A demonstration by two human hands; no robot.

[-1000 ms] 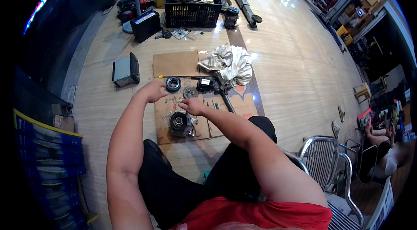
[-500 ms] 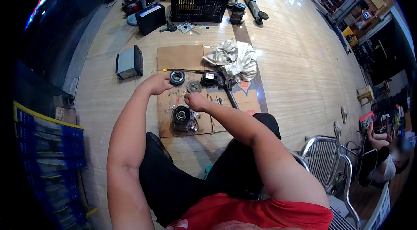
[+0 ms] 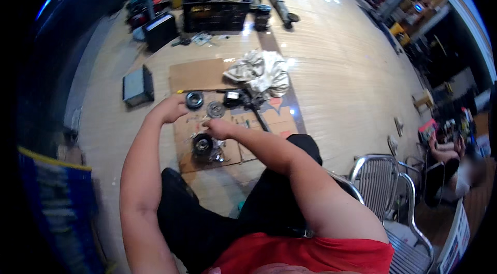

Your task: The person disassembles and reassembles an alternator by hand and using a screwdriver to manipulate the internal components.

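My left hand [image 3: 173,109] is beside a round black pulley [image 3: 194,100] lying on flattened cardboard [image 3: 196,69]. Its fingers look stretched out and apart, next to the pulley's left side. Closer to me, my right hand [image 3: 219,128] is over the cardboard with its fingers drawn together; anything between them is too small to make out. Just below that hand sits a compressor-like machine part [image 3: 203,144] with a round black face. A flat grey metal disc [image 3: 215,109] lies between the pulley and my right hand.
A crumpled white cloth [image 3: 261,73] and a black tool with a long handle [image 3: 259,116] lie to the right. A grey box [image 3: 137,86] stands at left, black crates [image 3: 215,12] behind. A metal chair [image 3: 375,186] is at right, near a seated person [image 3: 455,173].
The whole view has shifted, so the floor objects appear further left. Both hands stay near the same parts, the left by the pulley and the right above the machine part.
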